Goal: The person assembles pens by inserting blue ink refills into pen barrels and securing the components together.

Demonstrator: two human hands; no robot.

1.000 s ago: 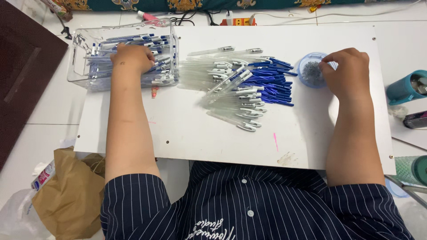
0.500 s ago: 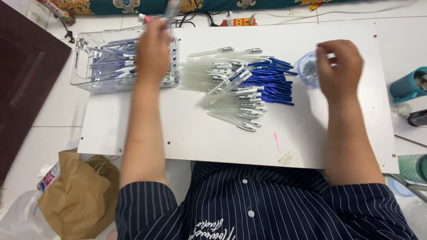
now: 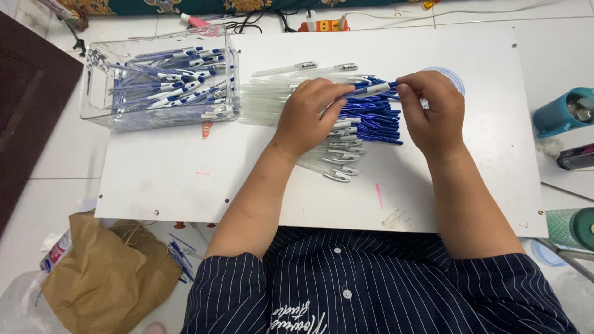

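Pen (image 3: 371, 90) pinched between fingers of left hand (image 3: 307, 117) and right hand (image 3: 433, 111); clear bin (image 3: 99, 93) holds assembled pens.

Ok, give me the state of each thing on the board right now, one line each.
left hand: pinching the pen's left end
right hand: pinching the pen's right end
pen: held level above the pile
pile of pens: loose on the white board
clear bin: open-topped, holds many pens

Blue-and-clear pen (image 3: 371, 90), lying near level, pinched at both ends, above the pen pile (image 3: 362, 120)
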